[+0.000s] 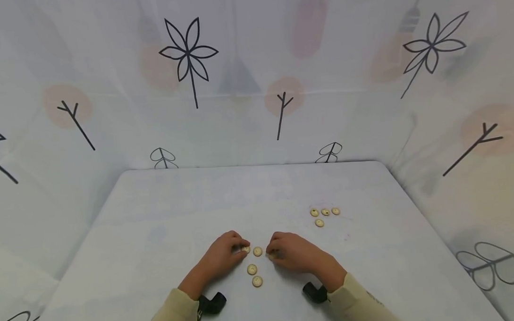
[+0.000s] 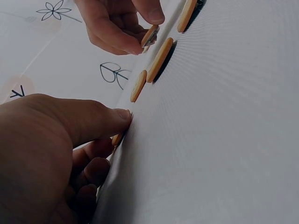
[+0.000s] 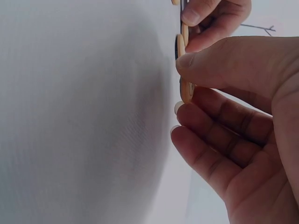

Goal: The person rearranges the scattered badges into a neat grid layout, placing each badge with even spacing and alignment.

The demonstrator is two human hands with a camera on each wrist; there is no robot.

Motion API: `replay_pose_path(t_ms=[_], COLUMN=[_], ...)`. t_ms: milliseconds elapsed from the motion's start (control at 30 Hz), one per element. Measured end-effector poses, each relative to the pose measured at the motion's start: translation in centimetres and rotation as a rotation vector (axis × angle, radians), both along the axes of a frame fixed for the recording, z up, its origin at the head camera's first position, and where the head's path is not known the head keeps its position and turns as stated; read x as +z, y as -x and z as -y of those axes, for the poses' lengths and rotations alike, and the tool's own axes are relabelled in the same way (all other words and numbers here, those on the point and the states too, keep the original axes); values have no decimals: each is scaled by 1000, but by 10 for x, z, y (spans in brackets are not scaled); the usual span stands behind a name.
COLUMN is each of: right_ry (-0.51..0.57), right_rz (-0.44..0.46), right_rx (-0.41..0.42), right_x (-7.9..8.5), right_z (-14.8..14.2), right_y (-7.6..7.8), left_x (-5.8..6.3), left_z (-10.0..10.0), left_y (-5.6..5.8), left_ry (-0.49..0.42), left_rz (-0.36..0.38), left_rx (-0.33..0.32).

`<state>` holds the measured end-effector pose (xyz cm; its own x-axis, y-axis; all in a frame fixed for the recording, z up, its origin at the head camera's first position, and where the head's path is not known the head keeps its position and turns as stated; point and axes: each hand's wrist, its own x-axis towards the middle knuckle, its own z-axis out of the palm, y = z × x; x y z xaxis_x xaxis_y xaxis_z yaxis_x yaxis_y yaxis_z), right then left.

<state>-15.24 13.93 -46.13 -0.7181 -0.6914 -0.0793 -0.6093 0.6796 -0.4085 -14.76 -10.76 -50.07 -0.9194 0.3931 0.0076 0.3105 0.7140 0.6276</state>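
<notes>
Small round pale wooden discs with dark marks on their faces lie on a white table. My left hand (image 1: 224,251) pinches one disc (image 1: 246,249) at the table surface, its thumb on the near side; in the left wrist view that disc (image 2: 117,138) is mostly hidden. Across a small gap, my right hand (image 1: 296,252) pinches another disc (image 3: 187,91) between thumb and fingers, tilted on edge. A single disc (image 1: 258,251) lies flat between the two hands. Nearer to me are two more, an upper disc (image 1: 252,269) and a lower disc (image 1: 257,281).
Farther back on the right, several more discs (image 1: 325,212) lie in a loose group on the white table (image 1: 165,201). Patterned cloth (image 1: 238,123) hangs behind the table and along both sides. Black devices (image 1: 213,303) sit at both wrists.
</notes>
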Motion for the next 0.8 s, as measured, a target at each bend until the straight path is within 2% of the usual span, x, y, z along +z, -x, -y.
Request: replay_pose_path(t_ms=[367,800], right_ry=[2,-7], right_rz=[-14,-52], right_rx=[-30,-114], right_x=[5,13], right_z=[-9,-26], right_y=[3,4], left_x=[-1,3], left_z=[1,1], left_y=[1,0], left_ry=[-5,-6], left_rz=[19,33], left_rx=[11,3])
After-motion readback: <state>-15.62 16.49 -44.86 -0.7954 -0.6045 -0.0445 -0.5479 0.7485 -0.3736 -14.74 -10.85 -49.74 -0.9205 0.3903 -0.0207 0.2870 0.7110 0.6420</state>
